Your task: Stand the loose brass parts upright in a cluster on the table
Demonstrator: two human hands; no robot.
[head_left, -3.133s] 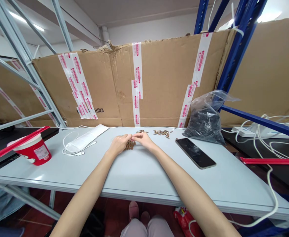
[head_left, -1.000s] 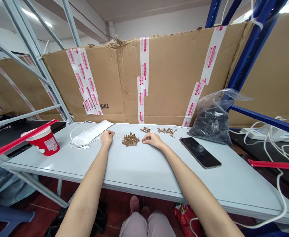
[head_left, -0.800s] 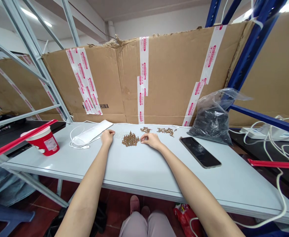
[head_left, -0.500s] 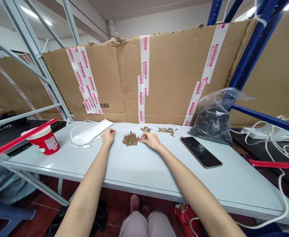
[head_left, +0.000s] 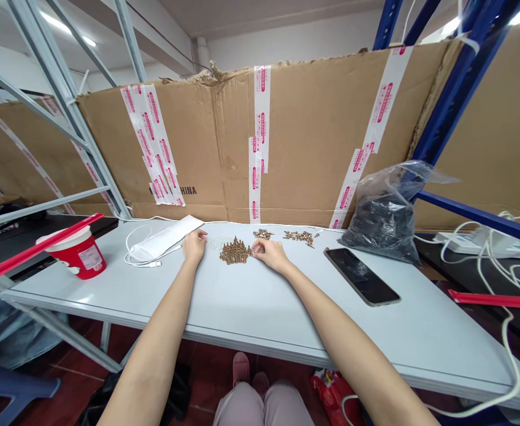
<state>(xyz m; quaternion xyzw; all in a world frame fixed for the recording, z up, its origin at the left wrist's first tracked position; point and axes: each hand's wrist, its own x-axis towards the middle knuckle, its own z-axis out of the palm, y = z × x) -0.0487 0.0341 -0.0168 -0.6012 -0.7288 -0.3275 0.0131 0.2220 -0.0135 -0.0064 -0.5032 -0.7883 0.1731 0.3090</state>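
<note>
A cluster of small brass-coloured pointed metal pieces (head_left: 233,252) stands on the table, many of them upright. At its right edge my right hand (head_left: 269,253) pinches one such piece between thumb and forefinger. Left of the cluster lie small clear pieces (head_left: 216,243), too small to name. My left hand (head_left: 194,245) rests beside them, its thumb and forefinger closed together; anything between those fingertips is too small to make out. Behind my right hand lies a small pile of brass-coloured pieces (head_left: 263,233), with another loose group (head_left: 300,237) farther right.
A phone (head_left: 362,276) and a plastic bag of dark items (head_left: 381,222) are at the right. On the left stand a red paper cup (head_left: 82,255) and a white packet (head_left: 168,236) with a white cable. Cardboard (head_left: 308,136) walls the table's (head_left: 251,307) back edge.
Both hands stay almost where they were, with fingers still closed. The view has shifted very slightly; the pieces on the table look unchanged.
</note>
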